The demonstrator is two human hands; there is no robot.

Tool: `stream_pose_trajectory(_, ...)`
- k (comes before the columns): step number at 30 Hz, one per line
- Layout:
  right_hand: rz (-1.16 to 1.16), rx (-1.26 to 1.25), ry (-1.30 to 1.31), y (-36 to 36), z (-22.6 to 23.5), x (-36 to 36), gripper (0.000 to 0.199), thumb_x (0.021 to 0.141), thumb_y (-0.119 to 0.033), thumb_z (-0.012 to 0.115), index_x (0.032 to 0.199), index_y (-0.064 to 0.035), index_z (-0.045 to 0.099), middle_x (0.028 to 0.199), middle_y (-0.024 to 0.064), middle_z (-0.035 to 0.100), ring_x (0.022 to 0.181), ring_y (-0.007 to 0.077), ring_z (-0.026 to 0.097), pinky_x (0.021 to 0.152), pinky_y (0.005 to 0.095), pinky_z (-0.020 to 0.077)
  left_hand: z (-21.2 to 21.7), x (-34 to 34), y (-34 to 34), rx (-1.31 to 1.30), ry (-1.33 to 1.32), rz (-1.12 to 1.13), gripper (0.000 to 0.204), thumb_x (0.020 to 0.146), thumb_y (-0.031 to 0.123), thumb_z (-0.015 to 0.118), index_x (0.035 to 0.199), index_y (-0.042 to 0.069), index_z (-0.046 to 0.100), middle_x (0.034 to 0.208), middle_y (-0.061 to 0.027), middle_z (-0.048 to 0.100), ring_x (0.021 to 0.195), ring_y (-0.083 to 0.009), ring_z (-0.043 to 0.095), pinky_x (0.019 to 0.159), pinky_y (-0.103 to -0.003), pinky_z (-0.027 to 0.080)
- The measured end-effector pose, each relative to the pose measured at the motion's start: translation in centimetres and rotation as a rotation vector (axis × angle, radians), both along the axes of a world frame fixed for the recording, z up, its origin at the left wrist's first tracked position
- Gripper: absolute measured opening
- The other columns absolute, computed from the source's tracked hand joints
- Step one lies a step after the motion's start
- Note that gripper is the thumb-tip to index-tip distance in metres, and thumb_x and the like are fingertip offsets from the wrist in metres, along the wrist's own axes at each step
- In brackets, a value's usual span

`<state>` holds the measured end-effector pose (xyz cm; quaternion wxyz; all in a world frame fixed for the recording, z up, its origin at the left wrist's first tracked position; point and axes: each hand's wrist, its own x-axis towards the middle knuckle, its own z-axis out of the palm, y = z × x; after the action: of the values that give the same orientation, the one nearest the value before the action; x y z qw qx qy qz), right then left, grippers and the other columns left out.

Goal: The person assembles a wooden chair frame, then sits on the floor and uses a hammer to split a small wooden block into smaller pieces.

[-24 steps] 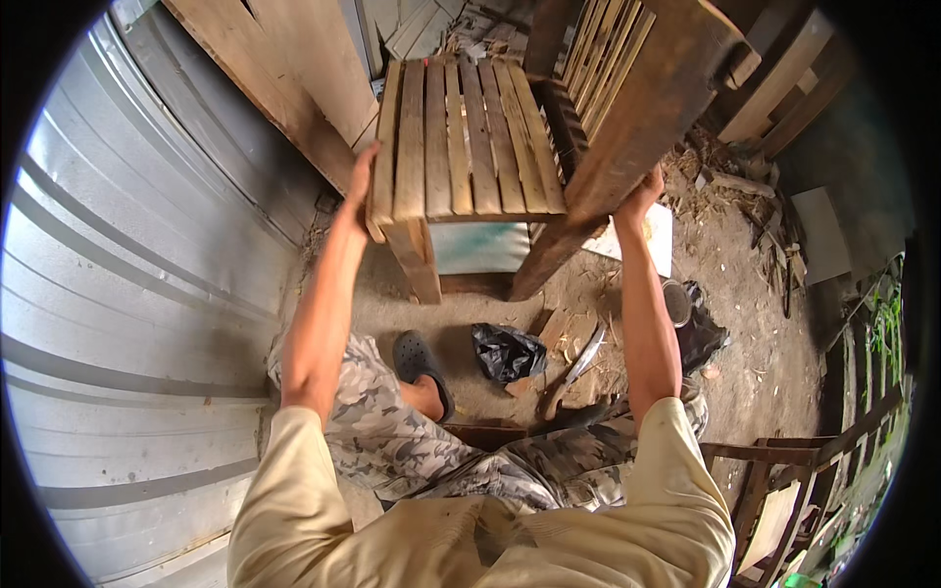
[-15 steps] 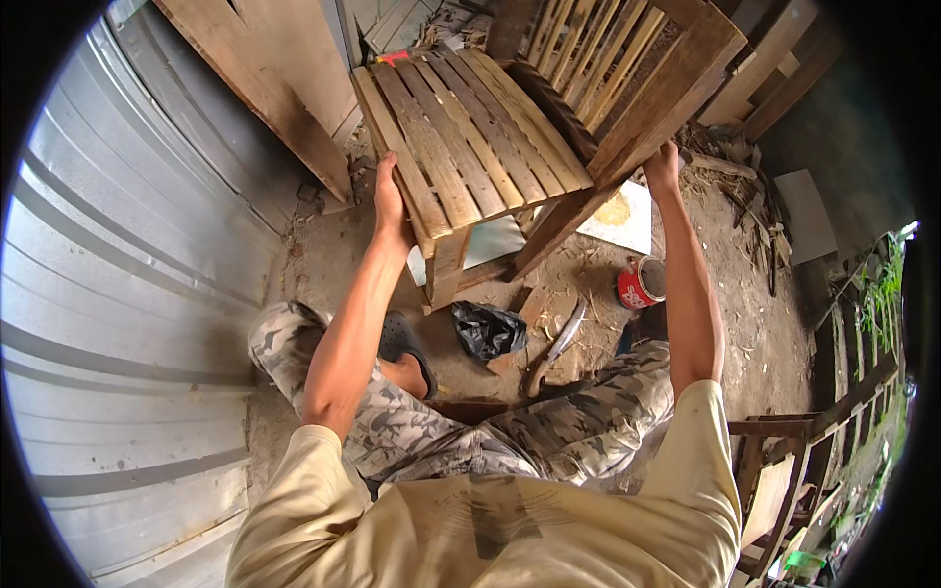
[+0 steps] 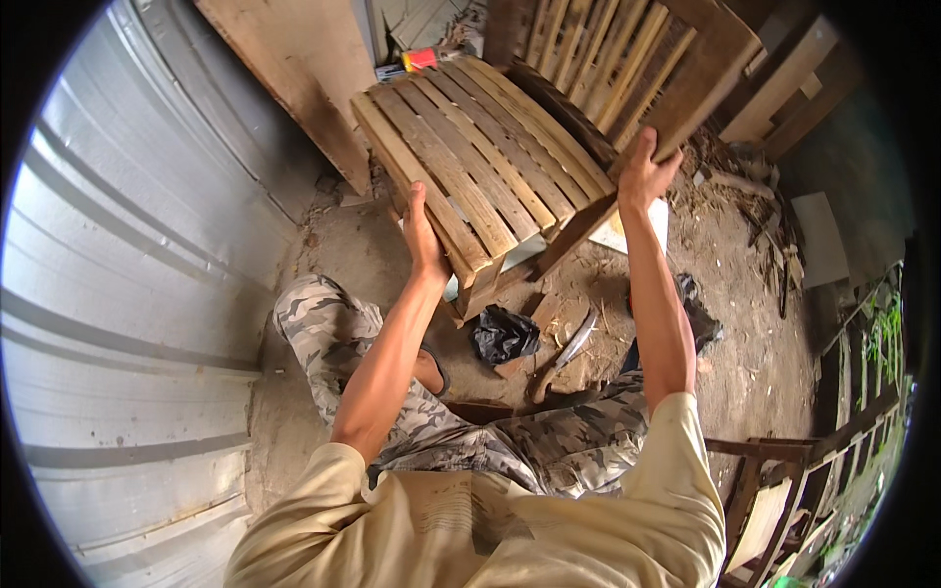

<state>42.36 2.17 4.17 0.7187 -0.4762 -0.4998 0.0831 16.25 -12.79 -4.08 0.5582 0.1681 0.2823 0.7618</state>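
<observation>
A wooden slatted chair [image 3: 482,147] is tilted in front of me, its seat turned toward me and its slatted back [image 3: 608,61] at the upper right. My left hand [image 3: 425,240] is closed on the front edge of the seat, thumb on top and fingers hidden underneath. On the other side, my right hand [image 3: 645,176] grips the chair's side where the back post meets the seat, thumb along the post. Below the chair, a black plastic bag [image 3: 505,334] lies on the ground beside a large knife [image 3: 571,345] with a curved handle.
Corrugated metal sheeting [image 3: 127,323] walls the left side. A wooden board [image 3: 304,88] leans behind it. Wood scraps [image 3: 755,216] litter the ground at the right, near a pale panel [image 3: 819,238]. A wooden frame [image 3: 774,500] stands at lower right. Another dark bag [image 3: 698,316] lies past my right forearm.
The chair has shifted slightly right and turned a little. My right hand has moved inward on the back post, its thumb now showing. A red can has gone out of sight near my right forearm.
</observation>
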Motion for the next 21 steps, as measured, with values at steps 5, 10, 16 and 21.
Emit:
stream_pose_trajectory(5, 0.073, -0.132, 0.009, 4.5, 1.6, 1.4, 0.094, 0.078, -0.078, 0.058, 0.126, 0.0021, 0.045, 0.107, 0.0181, 0.057, 0.101, 0.0296, 0.055, 0.090, 0.0422, 0.0437, 0.0, 4.6, 3.2, -0.108, 0.037, 0.233, 0.096, 0.081, 0.052, 0.071, 0.144, -0.002, 0.024, 0.132, -0.0188, 0.043, 0.121, -0.0303, 0.047, 0.101, -0.044, 0.042)
stream_pose_trajectory(10, 0.039, -0.401, -0.153, 9.3, 2.3, 7.6, 0.114, 0.077, -0.088, 0.042, 0.149, -0.0014, 0.029, 0.142, 0.0255, 0.047, 0.129, 0.0395, 0.048, 0.103, 0.0473, 0.0383, 0.5, 13.4, 4.4, -0.175, 0.145, 0.357, 0.099, 0.085, 0.049, 0.067, 0.146, -0.005, 0.012, 0.140, -0.0265, 0.034, 0.128, -0.0345, 0.041, 0.108, -0.045, 0.034)
stream_pose_trajectory(16, 0.161, -0.716, -0.264, 6.7, -0.9, 9.2, 0.097, 0.087, -0.077, 0.044, 0.148, -0.0019, 0.034, 0.140, 0.0235, 0.049, 0.129, 0.0358, 0.048, 0.100, 0.0432, 0.0439, 1.5, 11.7, 6.5, -0.164, 0.416, 0.124, 0.118, 0.085, 0.058, 0.066, 0.147, -0.014, -0.003, 0.153, -0.0286, 0.022, 0.143, -0.0340, 0.024, 0.118, -0.041, 0.020)
stream_pose_trajectory(21, 0.083, -0.966, -0.260, -0.6, -20.3, 13.0, 0.069, 0.090, -0.058, 0.059, 0.125, 0.0012, 0.057, 0.093, 0.0217, 0.070, 0.088, 0.0344, 0.068, 0.075, 0.0444, 0.0525, 1.0, 9.4, 3.2, -0.111, 0.432, -0.216, 0.097, 0.084, 0.063, 0.064, 0.150, 0.012, 0.015, 0.142, -0.0194, 0.036, 0.126, -0.0329, 0.047, 0.090, -0.051, 0.052)
